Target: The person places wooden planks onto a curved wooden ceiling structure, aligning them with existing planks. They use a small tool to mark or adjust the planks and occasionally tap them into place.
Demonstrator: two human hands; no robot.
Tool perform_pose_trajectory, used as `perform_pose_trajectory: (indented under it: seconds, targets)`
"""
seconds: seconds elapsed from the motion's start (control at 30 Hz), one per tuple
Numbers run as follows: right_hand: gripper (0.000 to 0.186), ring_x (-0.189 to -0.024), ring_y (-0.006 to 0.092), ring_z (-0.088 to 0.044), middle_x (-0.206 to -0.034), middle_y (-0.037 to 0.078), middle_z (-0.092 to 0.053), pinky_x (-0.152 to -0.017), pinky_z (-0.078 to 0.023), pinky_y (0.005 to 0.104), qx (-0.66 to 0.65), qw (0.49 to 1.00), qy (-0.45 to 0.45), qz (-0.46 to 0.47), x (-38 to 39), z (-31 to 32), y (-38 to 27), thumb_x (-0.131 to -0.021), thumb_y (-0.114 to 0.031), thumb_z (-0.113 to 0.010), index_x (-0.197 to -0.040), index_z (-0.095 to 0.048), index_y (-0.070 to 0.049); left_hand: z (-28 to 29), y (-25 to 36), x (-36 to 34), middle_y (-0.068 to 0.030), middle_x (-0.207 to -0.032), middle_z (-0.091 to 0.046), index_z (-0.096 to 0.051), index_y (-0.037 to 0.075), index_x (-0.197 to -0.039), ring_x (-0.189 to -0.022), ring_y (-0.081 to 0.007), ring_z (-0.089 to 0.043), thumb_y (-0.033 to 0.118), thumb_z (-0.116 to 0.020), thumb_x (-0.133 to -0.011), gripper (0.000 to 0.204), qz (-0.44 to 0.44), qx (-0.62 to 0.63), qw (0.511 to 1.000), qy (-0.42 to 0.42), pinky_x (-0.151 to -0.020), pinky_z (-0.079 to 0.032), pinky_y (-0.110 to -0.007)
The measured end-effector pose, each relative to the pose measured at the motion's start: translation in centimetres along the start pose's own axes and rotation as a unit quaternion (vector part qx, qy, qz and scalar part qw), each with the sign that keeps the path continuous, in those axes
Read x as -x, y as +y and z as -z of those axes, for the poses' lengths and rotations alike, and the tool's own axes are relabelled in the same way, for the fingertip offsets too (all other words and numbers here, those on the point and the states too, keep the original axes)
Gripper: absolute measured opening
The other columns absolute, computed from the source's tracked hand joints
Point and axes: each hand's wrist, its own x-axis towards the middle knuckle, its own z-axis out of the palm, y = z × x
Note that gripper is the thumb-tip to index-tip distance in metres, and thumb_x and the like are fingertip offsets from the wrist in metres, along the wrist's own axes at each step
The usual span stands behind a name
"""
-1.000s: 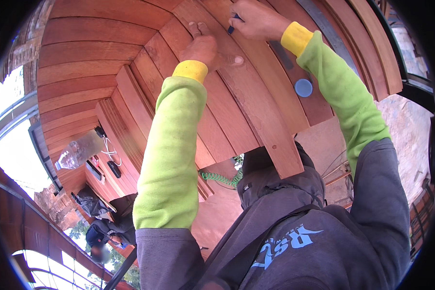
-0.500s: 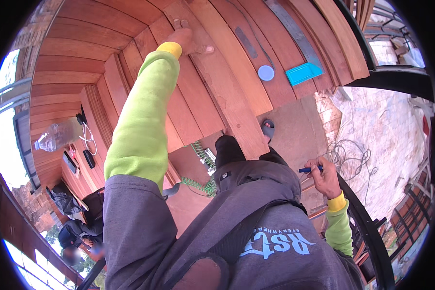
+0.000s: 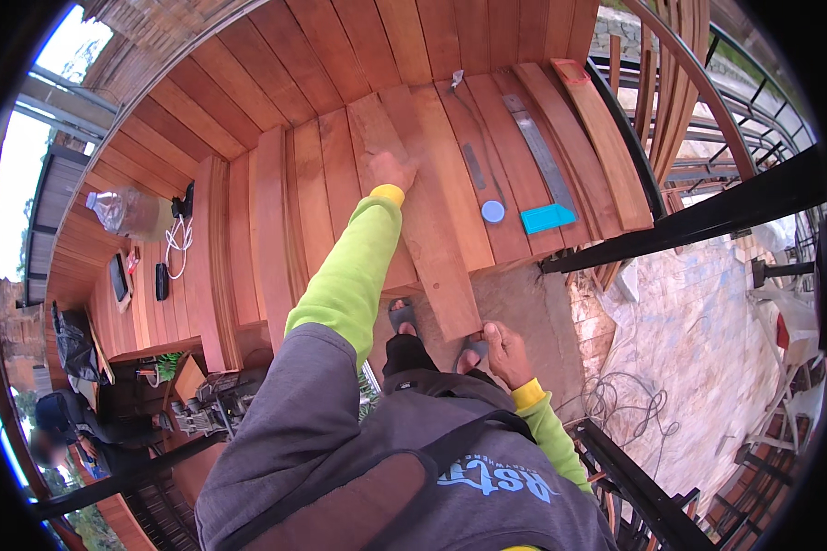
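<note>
A long reddish-brown plank point(image 3: 436, 248) lies over other boards on a wooden slatted surface, its near end jutting past the edge toward me. My left hand point(image 3: 392, 172), slightly blurred, grips the plank across its width at the far part. At the near end's right corner is my right hand point(image 3: 507, 354), thumb and fingers pinched together. A small dark bit shows at those fingertips, probably the blue pen held a moment ago, mostly hidden. To the plank's right lie a grey flat strip point(image 3: 474, 167), a round pale-blue disc point(image 3: 492, 212) and a try square with a turquoise handle point(image 3: 549, 218).
Stacked boards point(image 3: 213, 266) lie at left, near a clear plastic bottle point(image 3: 124, 212), a white cable point(image 3: 178, 241) and a phone point(image 3: 119, 277). A black metal rail point(image 3: 689, 216) runs at right. Coiled cord point(image 3: 629, 404) lies on the ground. Another person point(image 3: 73, 422) is at lower left.
My right hand has moved from the right, where it held a blue pen, up to the plank's near end. My left hand still holds the plank. My view has shifted.
</note>
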Motion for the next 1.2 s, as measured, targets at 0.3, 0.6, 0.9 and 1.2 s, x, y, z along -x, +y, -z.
perform_pose_trajectory:
  seconds: [0.3, 0.6, 0.9, 1.2]
  targets:
    - [0.027, -0.038, 0.0052, -0.037, -0.076, 0.013, -0.064, -0.036, -0.033, 0.0212, -0.21, 0.965, -0.053, -0.145, -2.4, -2.2, -1.6, -0.093, -0.026, -0.056, -0.09, -0.056, 0.001, 5.3, -6.9, 2.3, -0.0256, -0.116, -0.051, -0.045, -0.011, -0.119, -0.106, -0.039, -0.053, 0.045, -0.069, -0.073, 0.076, -0.041, -0.154, 0.986, 0.044, -0.088, -0.047, -0.044]
    - [0.024, -0.037, 0.0038, -0.036, -0.062, 0.008, -0.058, -0.034, -0.029, 0.0197, -0.284, 0.956, -0.076, -0.003, -0.1, -1.0, -16.6, -0.093, -0.023, -0.056, -0.082, -0.055, -0.002, 5.6, -9.8, 6.2, -0.0274, -0.106, -0.054, -0.058, -0.006, -0.111, -0.105, -0.0419, -0.048, 0.043, -0.059, -0.085, 0.056, -0.052, 0.005, 0.99, 0.133, -0.087, -0.042, -0.047]
    - [0.027, -0.036, 0.0041, -0.036, -0.064, 0.01, -0.059, -0.033, -0.028, 0.0194, -0.31, 0.945, -0.108, 0.009, 2.0, -2.3, -22.4, -0.093, -0.027, -0.058, -0.084, -0.056, -0.001, 8.2, -6.9, 18.6, -0.0226, -0.098, -0.063, -0.061, -0.005, -0.108, -0.089, -0.0351, -0.061, 0.03, -0.055, -0.091, 0.039, -0.038, 0.144, 0.979, 0.138, -0.082, -0.047, -0.038]
    - [0.023, -0.043, 0.0045, -0.042, -0.062, 0.004, -0.058, -0.038, -0.03, 0.0194, -0.191, 0.968, -0.162, -0.013, 3.8, -3.5, -18.9, -0.092, -0.02, -0.058, -0.078, -0.054, -0.002, 12.7, -4.2, 20.8, -0.0079, -0.091, -0.065, -0.063, -0.001, -0.108, -0.079, -0.0122, -0.061, 0.047, -0.051, -0.093, 0.051, 0.109, 0.539, 0.807, -0.214, -0.068, -0.05, -0.032]
